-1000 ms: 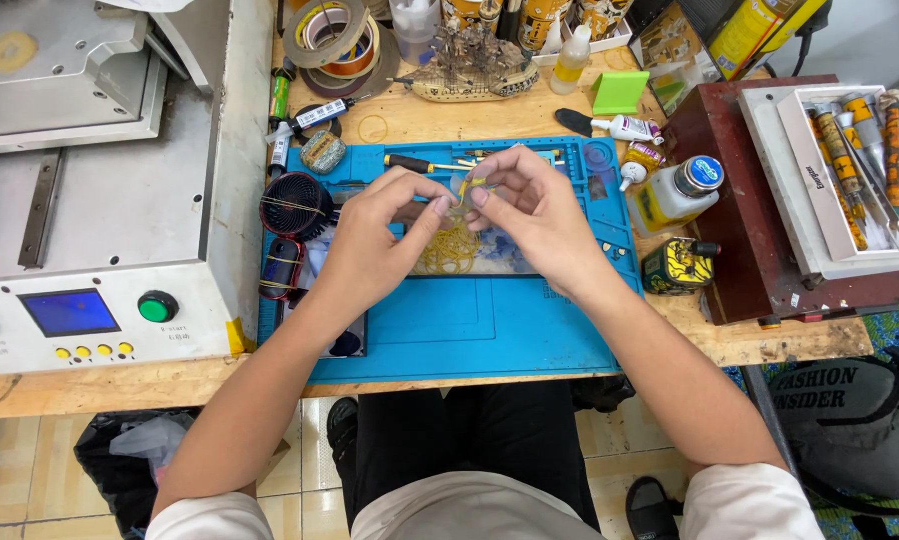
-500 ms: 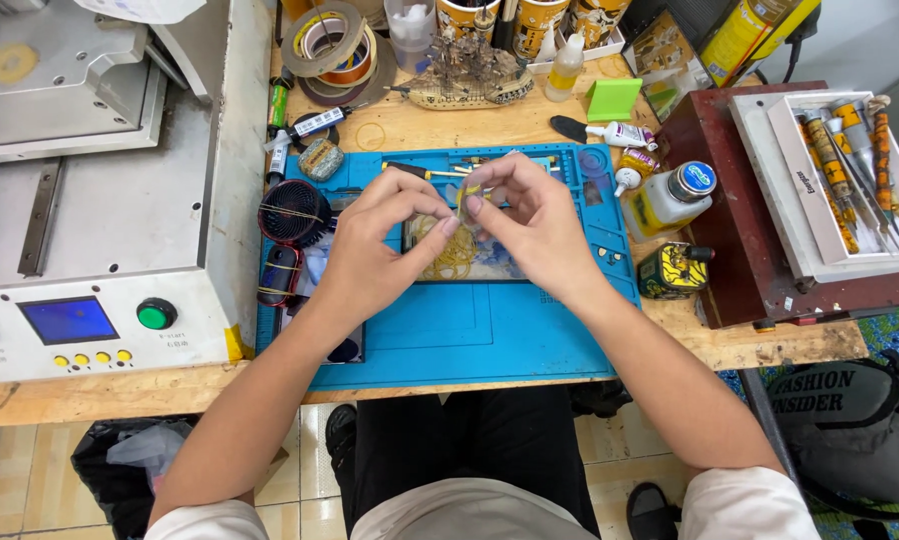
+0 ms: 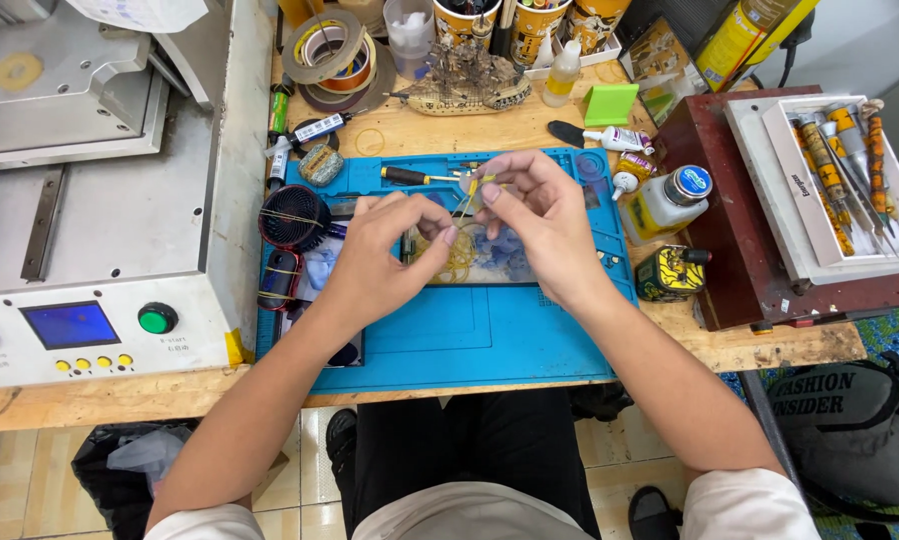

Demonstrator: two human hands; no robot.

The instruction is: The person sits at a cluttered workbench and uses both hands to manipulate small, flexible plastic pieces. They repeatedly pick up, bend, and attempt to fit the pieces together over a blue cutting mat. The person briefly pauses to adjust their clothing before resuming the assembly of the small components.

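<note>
Head view, looking down at a cluttered wooden counter (image 3: 440,130) with a blue silicone work mat (image 3: 490,330) at its middle. Left hand (image 3: 380,265) and right hand (image 3: 540,225) raised just above the mat, close together, fingertips nearly meeting. Fingers of both hands pinched together on thin yellow rubber bands (image 3: 467,200), stretched between the two hands; exact grip of each finger too small to tell. Directly beneath the hands, a flat rectangular phone-like slab with a blue and gold picture on its face (image 3: 485,258), lying on the mat, with more loops of yellow band across it.

On the mat's far edge, a black-and-yellow screwdriver (image 3: 415,177), lying flat. Left of the hands, a round black spool wound with bands (image 3: 294,216), resting on the mat's left edge. Further left, a grey metal machine with a small blue screen and a green round button (image 3: 120,230), filling that side of the counter. Right of the mat, a white plastic bottle with a blue cap (image 3: 667,200) and a small yellow-and-black tin (image 3: 670,273), just beside one another. Beyond them, a dark red box carrying a white tray of slim tools (image 3: 840,190). At the back, rolls of brown tape (image 3: 330,55), stacked, and a small model ship (image 3: 470,85).
</note>
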